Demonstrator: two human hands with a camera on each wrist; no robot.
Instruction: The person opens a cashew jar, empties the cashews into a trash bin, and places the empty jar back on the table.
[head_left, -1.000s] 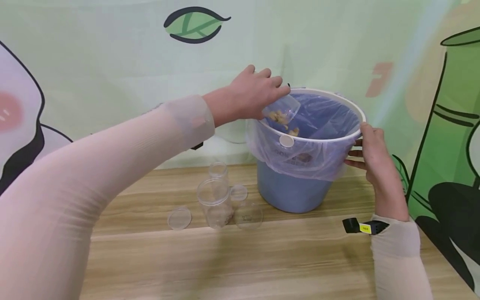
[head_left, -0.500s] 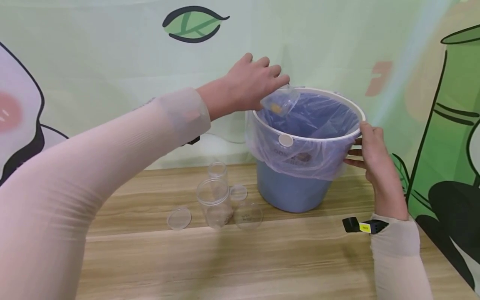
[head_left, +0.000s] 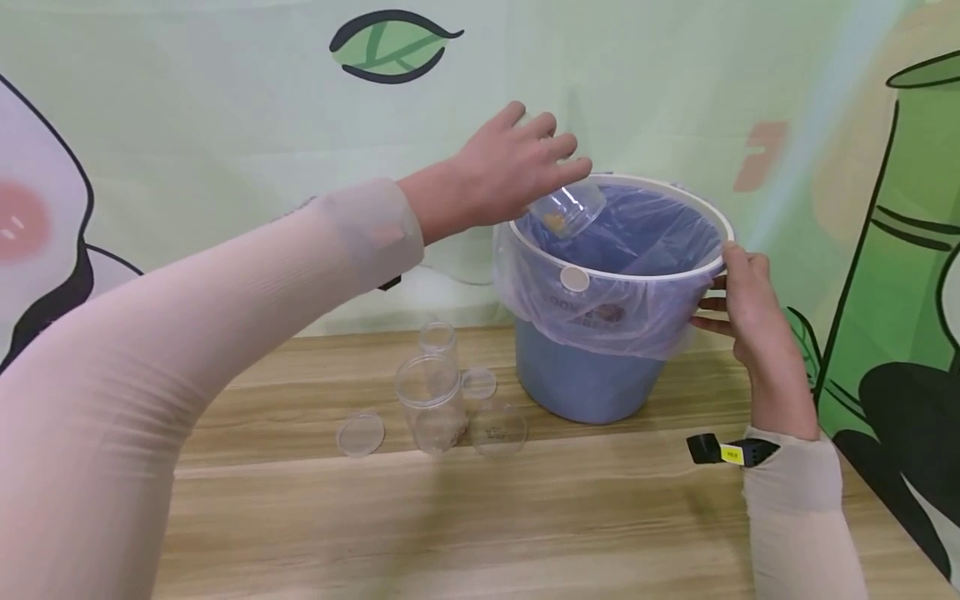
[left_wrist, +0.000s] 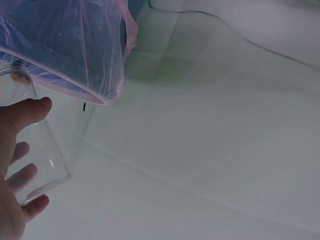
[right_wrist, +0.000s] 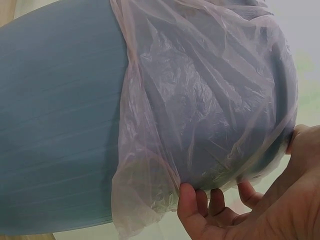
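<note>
My left hand [head_left: 517, 171] grips a clear plastic jar [head_left: 576, 202], tilted mouth-down over the opening of a blue trash bin [head_left: 577, 387]. A small yellowish-brown clump sits near the jar's mouth. In the left wrist view, the thumb and fingers wrap round the jar [left_wrist: 46, 157]. A thin translucent bag [head_left: 637, 321] lines the bin and folds over its white rim. At the bin's right side my right hand [head_left: 761, 321] holds the rim, thumb up at the edge. Its fingers lie against the bagged outer wall, as the right wrist view shows.
On the wooden table [head_left: 450, 533], left of the bin, stand a larger clear jar [head_left: 427, 408] and a smaller one [head_left: 438, 340]. Clear round lids lie around them: a left lid [head_left: 361, 434], a small lid [head_left: 480, 383] and a larger lid [head_left: 499, 430]. A printed cloth [head_left: 225, 125] hangs behind.
Several yellowish-brown pieces have dropped from the tilted jar into the bin, leaving a small clump inside. My left hand rose a little, then shifted slightly right. The right hand stays at the rim.
</note>
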